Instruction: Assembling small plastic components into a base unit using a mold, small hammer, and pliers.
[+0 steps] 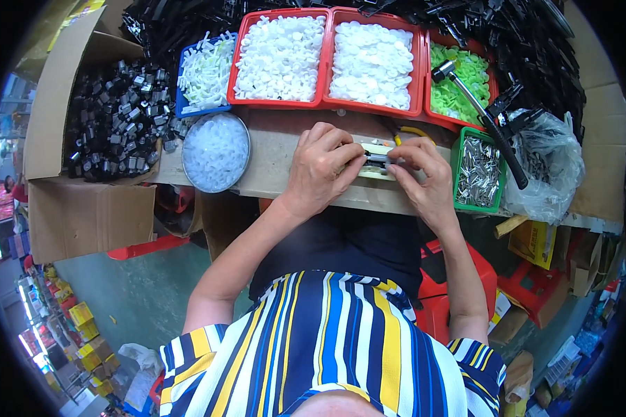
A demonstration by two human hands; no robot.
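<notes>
Over the near part of the bench, both hands meet at a small black-and-silver part (pixel 378 159). Thumb and fingers of my left hand (pixel 320 167) are closed on its left end. On its right end, my right hand (pixel 424 172) pinches with thumb and forefinger. Below the part lies a pale cream-green block (pixel 374 174), partly covered by the fingers. Just beyond my right hand are yellow-handled pliers (pixel 416 131). What the part is exactly is too small to tell.
A hammer (pixel 481 111) lies across the red tray of green pieces (pixel 459 87) and the green basket of metal pins (pixel 477 172). Red trays of white caps (pixel 279 59), a bowl of translucent pieces (pixel 215 153) and a cardboard box (pixel 52 118) of dark parts surround the bench (pixel 275 153).
</notes>
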